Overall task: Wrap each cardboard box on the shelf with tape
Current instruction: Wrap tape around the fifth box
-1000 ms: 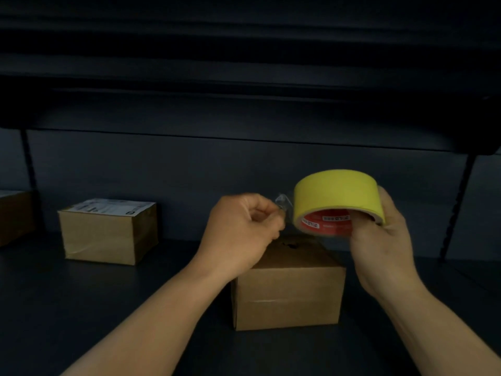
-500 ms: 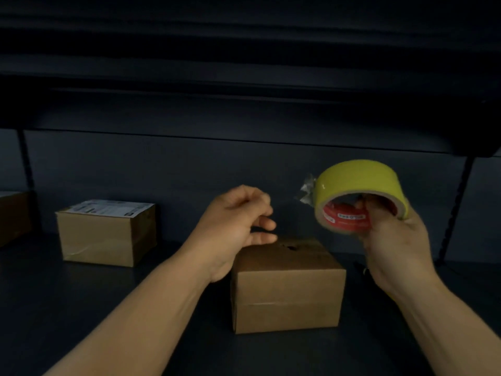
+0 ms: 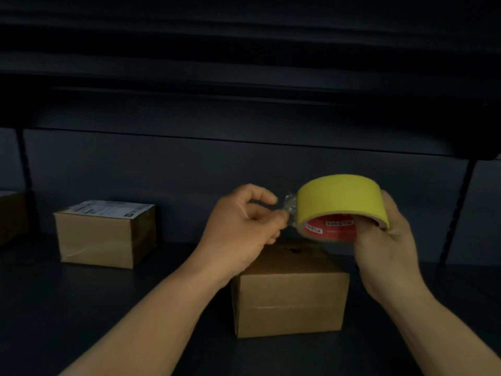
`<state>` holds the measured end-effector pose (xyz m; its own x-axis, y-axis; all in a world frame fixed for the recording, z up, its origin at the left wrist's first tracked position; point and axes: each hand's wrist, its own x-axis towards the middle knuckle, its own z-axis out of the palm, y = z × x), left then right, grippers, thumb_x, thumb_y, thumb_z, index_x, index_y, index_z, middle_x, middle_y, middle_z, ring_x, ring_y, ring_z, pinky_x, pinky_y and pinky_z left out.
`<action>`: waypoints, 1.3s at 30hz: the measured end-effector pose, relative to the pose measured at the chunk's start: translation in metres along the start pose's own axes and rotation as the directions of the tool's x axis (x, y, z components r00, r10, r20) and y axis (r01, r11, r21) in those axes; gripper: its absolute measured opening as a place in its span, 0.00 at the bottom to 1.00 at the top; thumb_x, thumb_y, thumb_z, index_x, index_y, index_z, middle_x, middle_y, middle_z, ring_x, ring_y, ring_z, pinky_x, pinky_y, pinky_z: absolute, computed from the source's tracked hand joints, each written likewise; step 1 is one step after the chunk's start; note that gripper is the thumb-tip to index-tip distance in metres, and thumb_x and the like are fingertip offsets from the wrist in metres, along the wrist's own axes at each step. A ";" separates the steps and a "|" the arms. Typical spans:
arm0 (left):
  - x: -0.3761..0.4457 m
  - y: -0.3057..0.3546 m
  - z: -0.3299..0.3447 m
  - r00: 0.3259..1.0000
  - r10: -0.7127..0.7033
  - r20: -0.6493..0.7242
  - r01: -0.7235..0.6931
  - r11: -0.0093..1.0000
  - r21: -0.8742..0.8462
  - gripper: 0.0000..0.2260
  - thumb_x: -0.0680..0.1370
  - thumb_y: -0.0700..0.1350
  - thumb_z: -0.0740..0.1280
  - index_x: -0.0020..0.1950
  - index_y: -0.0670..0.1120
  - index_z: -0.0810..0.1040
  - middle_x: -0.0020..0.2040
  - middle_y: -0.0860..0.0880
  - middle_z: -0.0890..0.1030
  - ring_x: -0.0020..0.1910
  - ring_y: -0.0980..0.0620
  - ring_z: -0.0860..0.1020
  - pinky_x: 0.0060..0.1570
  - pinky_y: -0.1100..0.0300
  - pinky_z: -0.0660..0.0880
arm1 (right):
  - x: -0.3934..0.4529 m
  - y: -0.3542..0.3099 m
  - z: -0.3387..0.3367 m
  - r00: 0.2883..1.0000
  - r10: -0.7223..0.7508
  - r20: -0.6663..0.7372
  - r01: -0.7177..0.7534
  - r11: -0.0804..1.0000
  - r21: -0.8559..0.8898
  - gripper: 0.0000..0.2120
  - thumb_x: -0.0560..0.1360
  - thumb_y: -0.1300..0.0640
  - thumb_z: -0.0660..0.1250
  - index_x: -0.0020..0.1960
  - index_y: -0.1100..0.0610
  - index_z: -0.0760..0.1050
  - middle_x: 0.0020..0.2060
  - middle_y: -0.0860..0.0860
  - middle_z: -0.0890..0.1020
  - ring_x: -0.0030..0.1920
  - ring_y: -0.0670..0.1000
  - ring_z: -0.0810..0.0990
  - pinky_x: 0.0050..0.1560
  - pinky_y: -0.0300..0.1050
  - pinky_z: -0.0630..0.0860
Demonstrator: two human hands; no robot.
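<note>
Tape roll, yellow with red core, held in right hand above the near cardboard box, fingers curled round its far side and thumb in the core. Half a second ago left hand was apart from the roll with fingers loosely spread; now it has closed in, fingers pinching the crumpled loose tape end at the roll's left edge. Roll sits lower and more level than before. Second box with white label stays far left on the shelf, unmoved.
</note>
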<state>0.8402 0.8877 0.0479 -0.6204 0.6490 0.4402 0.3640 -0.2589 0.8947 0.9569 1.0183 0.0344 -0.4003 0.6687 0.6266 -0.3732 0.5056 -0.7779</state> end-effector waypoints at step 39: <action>-0.005 0.006 0.000 0.999 -0.018 -0.026 0.017 0.999 -0.049 0.17 0.63 0.59 0.70 0.35 0.45 0.76 0.29 0.54 0.76 0.31 0.59 0.76 0.36 0.62 0.79 | -0.002 0.003 -0.004 0.985 -0.165 0.052 0.170 0.981 -0.090 0.17 0.75 0.74 0.57 0.42 0.53 0.71 0.31 0.39 0.76 0.34 0.38 0.73 0.36 0.27 0.70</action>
<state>0.8453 0.8828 0.0511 -0.6448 0.6348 0.4257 0.3192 -0.2825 0.9046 0.9598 1.0210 0.0303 -0.3760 0.5465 0.7483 -0.3593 0.6584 -0.6614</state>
